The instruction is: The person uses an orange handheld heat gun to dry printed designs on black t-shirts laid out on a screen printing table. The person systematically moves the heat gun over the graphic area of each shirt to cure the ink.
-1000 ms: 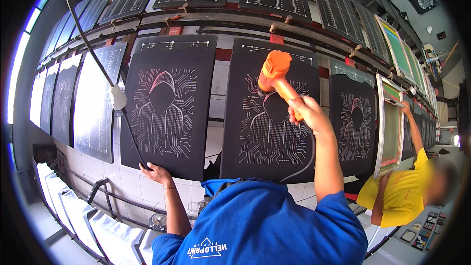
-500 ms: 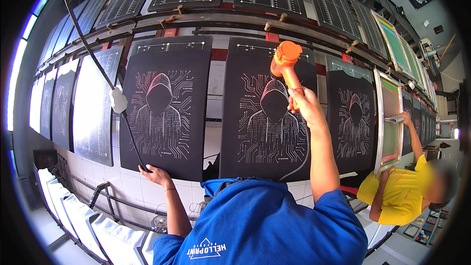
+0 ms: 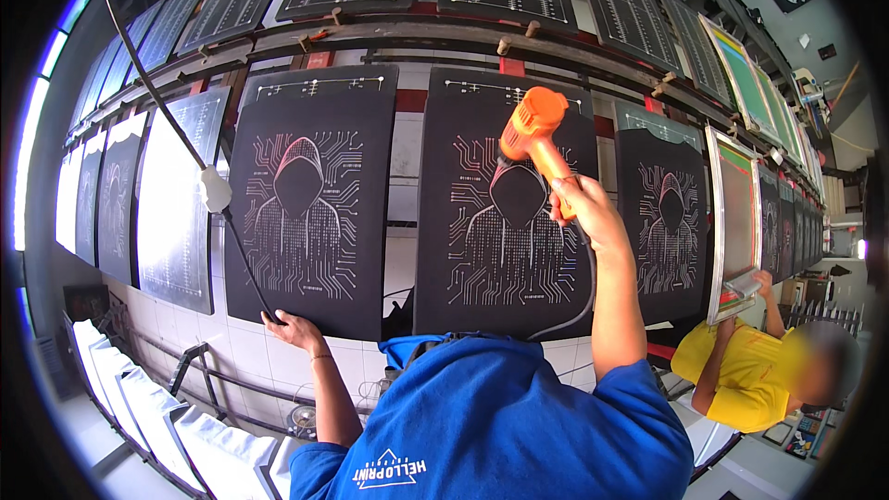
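Note:
My right hand point(image 3: 590, 211) is wrapped round the handle of an orange heat gun point(image 3: 548, 156). Its nozzle hangs over the hood of the figure printed on a black T-shirt point(image 3: 505, 264), apart from the cloth as far as I can see. From the handle a dark cord runs down beside my forearm. My left hand point(image 3: 298, 330), low on the left, closes its fingers on a black cable point(image 3: 248, 264). This cable rises past a white connector point(image 3: 216, 190) toward the top left. Behind it lies another black shirt point(image 3: 306, 213) with the same hooded print.
A co-worker in a yellow shirt point(image 3: 741, 375) handles a framed printing screen point(image 3: 734, 222) at the right, beside a third printed shirt point(image 3: 669, 222). A bare shiny board point(image 3: 181, 204) lies left. Wooden rails point(image 3: 398, 32) and dark boards run behind; white cloth hangs lower left.
My right hand has tilted the heat gun, swinging its nozzle a little left. The cable at left has shifted slightly left. The co-worker's hand has moved down the screen.

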Action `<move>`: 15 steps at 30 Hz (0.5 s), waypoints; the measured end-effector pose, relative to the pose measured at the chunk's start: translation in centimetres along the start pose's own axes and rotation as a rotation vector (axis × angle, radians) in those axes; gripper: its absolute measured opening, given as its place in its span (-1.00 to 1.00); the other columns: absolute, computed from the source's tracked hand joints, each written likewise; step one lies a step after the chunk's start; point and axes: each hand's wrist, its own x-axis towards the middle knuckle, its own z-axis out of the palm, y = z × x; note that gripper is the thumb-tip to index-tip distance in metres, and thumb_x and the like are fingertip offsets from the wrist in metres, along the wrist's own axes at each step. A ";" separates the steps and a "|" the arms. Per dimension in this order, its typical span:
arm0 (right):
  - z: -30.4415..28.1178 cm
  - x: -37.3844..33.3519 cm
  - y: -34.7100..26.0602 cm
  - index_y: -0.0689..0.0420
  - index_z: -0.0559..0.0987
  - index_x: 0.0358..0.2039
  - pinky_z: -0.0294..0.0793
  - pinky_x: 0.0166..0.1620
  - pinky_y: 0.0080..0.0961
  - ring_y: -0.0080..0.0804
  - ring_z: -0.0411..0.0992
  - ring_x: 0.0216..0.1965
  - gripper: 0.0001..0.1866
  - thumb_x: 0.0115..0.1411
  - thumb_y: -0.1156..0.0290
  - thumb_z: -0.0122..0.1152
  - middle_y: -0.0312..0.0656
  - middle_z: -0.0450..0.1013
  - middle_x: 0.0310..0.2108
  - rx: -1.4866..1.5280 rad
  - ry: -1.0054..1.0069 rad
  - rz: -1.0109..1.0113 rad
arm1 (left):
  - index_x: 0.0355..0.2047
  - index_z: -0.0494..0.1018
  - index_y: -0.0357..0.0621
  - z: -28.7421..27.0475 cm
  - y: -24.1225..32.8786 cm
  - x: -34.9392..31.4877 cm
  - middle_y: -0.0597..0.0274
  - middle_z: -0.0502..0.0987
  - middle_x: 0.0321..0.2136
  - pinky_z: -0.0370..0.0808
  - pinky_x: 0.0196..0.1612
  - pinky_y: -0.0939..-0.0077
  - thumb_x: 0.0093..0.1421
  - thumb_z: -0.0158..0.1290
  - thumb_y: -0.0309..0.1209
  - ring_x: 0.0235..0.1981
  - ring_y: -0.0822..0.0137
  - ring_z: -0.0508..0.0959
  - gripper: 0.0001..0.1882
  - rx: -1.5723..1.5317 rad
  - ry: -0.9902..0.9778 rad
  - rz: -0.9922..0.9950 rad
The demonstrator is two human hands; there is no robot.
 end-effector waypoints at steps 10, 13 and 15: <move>-0.5 -1.8 -0.5 0.16 0.47 -0.36 0.40 -0.50 -0.66 -0.62 0.43 -0.56 -0.72 0.27 0.19 0.16 -0.36 0.40 -0.54 -0.013 0.053 0.060 | 0.26 0.15 -0.39 -0.1 0.1 0.0 -0.19 0.21 0.24 0.14 0.31 0.17 0.38 -0.19 -0.20 0.26 -0.08 0.23 -0.42 0.005 -0.006 0.008; -0.6 -1.0 0.5 0.16 0.48 -0.35 0.39 -0.51 -0.67 -0.62 0.44 -0.54 -0.74 0.28 0.20 0.15 -0.36 0.41 -0.53 -0.054 0.111 0.027 | 0.26 0.15 -0.39 0.3 -0.6 0.3 -0.20 0.22 0.24 0.14 0.31 0.16 0.38 -0.19 -0.20 0.25 -0.08 0.24 -0.42 0.008 0.011 0.032; -0.7 -0.3 0.8 0.16 0.48 -0.34 0.39 -0.52 -0.68 -0.63 0.43 -0.54 -0.75 0.28 0.23 0.15 -0.36 0.41 -0.53 -0.053 0.132 -0.014 | 0.26 0.15 -0.39 0.3 -0.8 0.2 -0.20 0.22 0.23 0.15 0.31 0.16 0.38 -0.19 -0.20 0.25 -0.08 0.24 -0.42 0.000 0.003 0.022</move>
